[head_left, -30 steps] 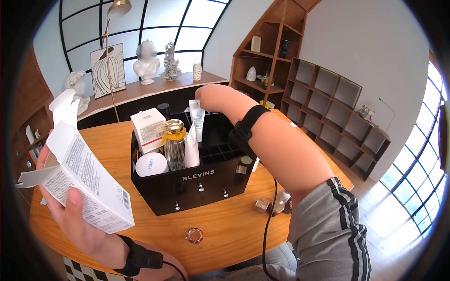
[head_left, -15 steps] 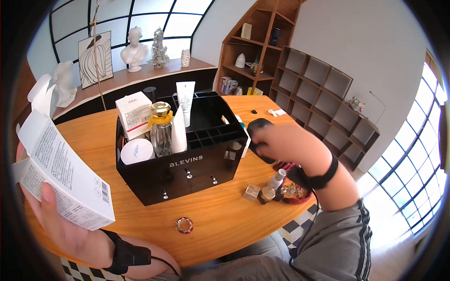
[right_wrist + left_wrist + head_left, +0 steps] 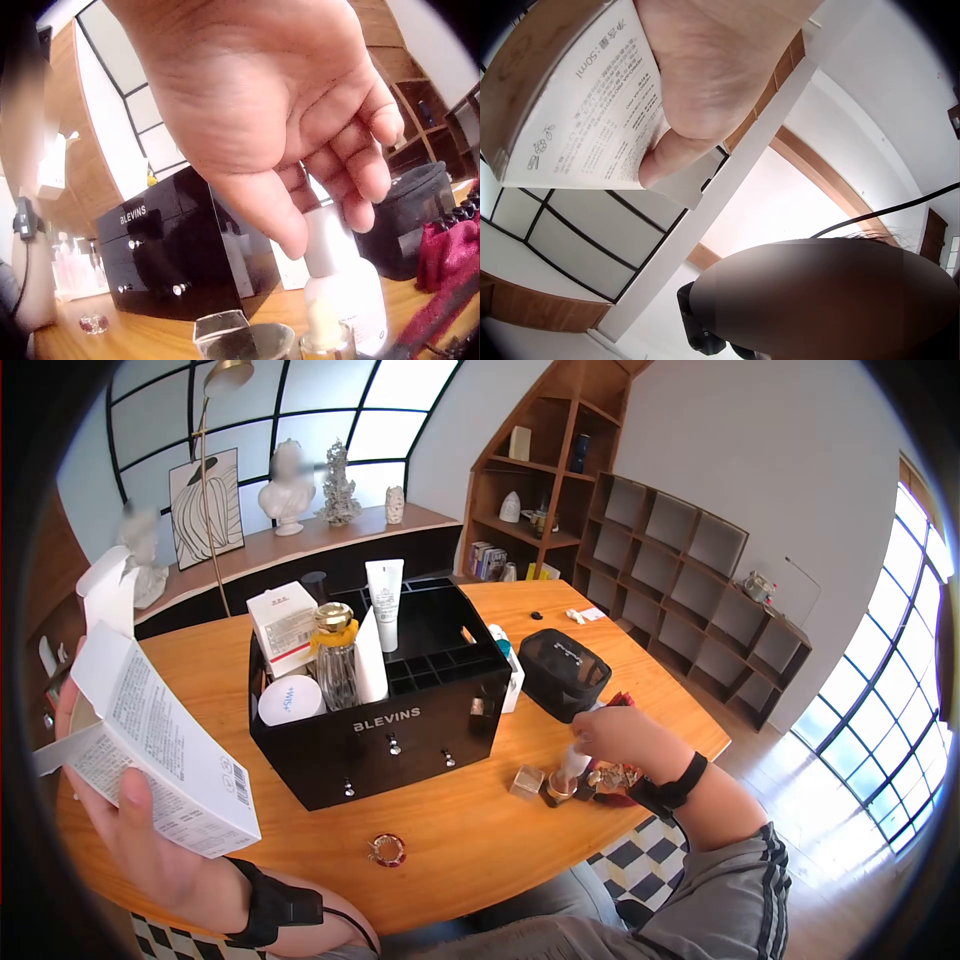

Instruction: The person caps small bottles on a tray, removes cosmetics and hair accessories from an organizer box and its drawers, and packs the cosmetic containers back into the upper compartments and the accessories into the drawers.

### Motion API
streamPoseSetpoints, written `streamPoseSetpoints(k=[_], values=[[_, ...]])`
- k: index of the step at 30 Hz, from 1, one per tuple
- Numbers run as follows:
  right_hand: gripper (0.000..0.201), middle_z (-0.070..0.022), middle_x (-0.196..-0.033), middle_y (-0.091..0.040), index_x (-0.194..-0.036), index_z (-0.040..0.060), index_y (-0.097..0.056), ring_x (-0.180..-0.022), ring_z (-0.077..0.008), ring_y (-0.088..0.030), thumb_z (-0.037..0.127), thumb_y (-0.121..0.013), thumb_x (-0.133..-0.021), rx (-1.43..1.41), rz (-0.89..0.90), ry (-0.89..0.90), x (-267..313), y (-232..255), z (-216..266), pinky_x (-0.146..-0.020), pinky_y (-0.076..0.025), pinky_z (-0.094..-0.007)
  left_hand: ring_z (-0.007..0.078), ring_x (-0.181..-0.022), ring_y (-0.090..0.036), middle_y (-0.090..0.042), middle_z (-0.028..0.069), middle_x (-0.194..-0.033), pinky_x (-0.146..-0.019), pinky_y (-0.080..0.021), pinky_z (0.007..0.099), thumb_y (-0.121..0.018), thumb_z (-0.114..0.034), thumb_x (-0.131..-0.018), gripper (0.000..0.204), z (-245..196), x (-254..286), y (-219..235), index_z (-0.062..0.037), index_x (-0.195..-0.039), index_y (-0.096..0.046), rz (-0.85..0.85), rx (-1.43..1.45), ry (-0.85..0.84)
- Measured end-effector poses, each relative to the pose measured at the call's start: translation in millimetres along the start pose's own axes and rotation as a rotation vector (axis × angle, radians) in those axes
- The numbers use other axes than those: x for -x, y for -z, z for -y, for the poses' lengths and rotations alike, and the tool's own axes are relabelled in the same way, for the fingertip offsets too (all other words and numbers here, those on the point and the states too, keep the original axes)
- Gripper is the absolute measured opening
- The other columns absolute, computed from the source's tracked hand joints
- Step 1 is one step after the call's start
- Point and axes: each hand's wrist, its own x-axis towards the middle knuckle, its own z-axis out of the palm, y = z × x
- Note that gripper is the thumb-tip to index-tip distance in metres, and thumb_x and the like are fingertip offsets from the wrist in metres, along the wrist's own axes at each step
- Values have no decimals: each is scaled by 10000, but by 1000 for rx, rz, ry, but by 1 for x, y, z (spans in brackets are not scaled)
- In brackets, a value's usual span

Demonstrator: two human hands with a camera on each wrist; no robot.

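Note:
My left hand grips an opened white carton, its flaps sticking up, to the left of the black organizer. Thumb and palm press its printed side in the left wrist view. On the right, my right hand reaches down to a white bottle. In the right wrist view, thumb and fingers pinch its silver-grey cap. Beside this bottle stand a clear square bottle and a round-topped jar. The black BLEVINS organizer holds a perfume bottle, a white tube, a box and a round white jar.
Behind my right hand lies a black mesh pouch. A dark red velvet item with jewellery is close by that hand. A small red ring-shaped trinket lies near the table's front edge. A white box stands against the organizer's right side.
My right hand has come back from the organizer's far side, past the black pouch, and down onto the white bottle. The left hand keeps its grip on the carton.

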Motion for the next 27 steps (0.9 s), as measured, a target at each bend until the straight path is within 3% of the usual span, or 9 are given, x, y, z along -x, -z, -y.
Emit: streamPoseSetpoints(k=[1,2,6,9,12,15,17,19,27], values=[[216,-129,-872,-675,-994,100,-640,-855,-315,-653,237,-575,-840,-17,-24,13,-2,3,1,-713,-498,-405,231,-1249,-461,-416,146,-1414,-943,-438,325,-646,-433,-770,798,0,-3,-1,-59,-1409,-351,33,12,-10],[266,-148,-913,-672,-1035,109,-649,-885,-326,-644,267,-611,-824,-36,-31,-92,-1,21,10,-758,-495,-408,235,-1258,-464,-410,158,-1425,-959,-442,329,-660,-422,-761,809,1,-6,-1,-46,-1407,-350,67,24,-19],[213,-154,-878,-664,-988,99,-641,-824,-350,-640,222,-606,-818,-61,-502,-22,1,82,36,-722,-504,-431,247,-1266,-473,-399,179,-1440,-989,-448,336,-685,-398,-741,832,3,-12,-6,-15,-1398,-347,70,23,-47],[239,-172,-928,-652,-993,63,-614,-874,-362,-627,224,-642,-819,-179,-697,190,-23,120,63,-750,-496,-428,251,-1264,-479,-397,188,-1439,-982,-463,329,-689,-397,-735,842,5,-13,-9,-4,-1395,-344,99,63,-21],[279,-168,-960,-665,-1044,75,-619,-932,-351,-633,271,-610,-844,-208,-598,264,-66,135,96,-796,-499,-426,242,-1261,-483,-404,188,-1433,-979,-468,323,-694,-390,-730,844,5,-13,-10,-3,-1394,-346,101,52,-46],[269,-151,-990,-678,-1055,88,-640,-973,-330,-639,202,-596,-815,-56,-436,291,-120,134,126,-827,-504,-414,237,-1255,-490,-412,182,-1427,-967,-478,321,-696,-392,-732,844,5,-13,-6,-3,-1395,-346,61,60,-78],[279,-144,-999,-681,-1056,84,-649,-985,-326,-638,190,-609,-801,-34,-432,314,-144,131,139,-831,-504,-413,247,-1246,-499,-419,191,-1415,-966,-479,331,-701,-378,-736,843,7,-14,0,0,-1398,-340,43,91,-41],[283,-145,-1006,-680,-1051,80,-657,-987,-325,-638,174,-626,-786,-26,-297,278,-157,133,152,-833,-506,-406,253,-1237,-505,-428,198,-1400,-963,-480,334,-701,-368,-741,840,6,-15,3,2,-1400,-337,46,100,-10],[267,-154,-1009,-686,-1032,65,-687,-965,-335,-643,138,-639,-779,17,-185,344,-202,116,154,-833,-510,-406,257,-1192,-534,-453,210,-1356,-943,-486,336,-698,-344,-756,835,10,-15,1,13,-1408,-317,63,117,-16]])
